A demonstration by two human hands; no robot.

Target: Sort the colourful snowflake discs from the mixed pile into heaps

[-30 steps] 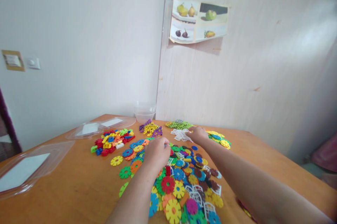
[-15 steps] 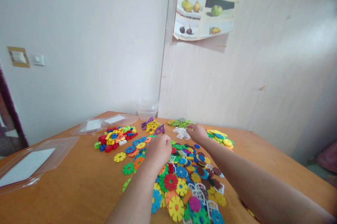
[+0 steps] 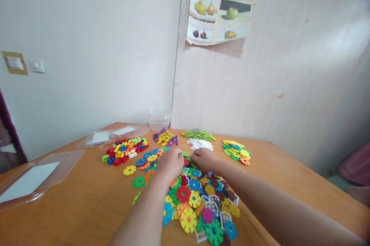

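A large mixed pile of notched plastic discs (image 3: 188, 220) in many colours spreads over the middle of the table. My left hand (image 3: 171, 163) rests over the far part of this pile, fingers curled down, and I cannot make out what is in them. Close to its right, my right hand (image 3: 206, 159) is over the same pile with bent fingers pressed together; their tips and anything in them are hidden. Just beyond lies a small heap of white lattice pieces (image 3: 200, 144). Among the mixed discs are white window-like frames (image 3: 225, 219).
Sorted heaps stand at the back: building blocks (image 3: 125, 150), purple and yellow pieces (image 3: 166, 137), green pieces (image 3: 202, 134) and flower-shaped discs (image 3: 237, 149). Stacked clear tubs (image 3: 158, 119) stand by the wall. Clear lids (image 3: 65, 169) lie at the left of the wooden table (image 3: 95, 207).
My right hand has drawn back from the white lattice pieces to the mixed pile, near my left hand. The left hand stays over the pile. The view has shifted slightly.
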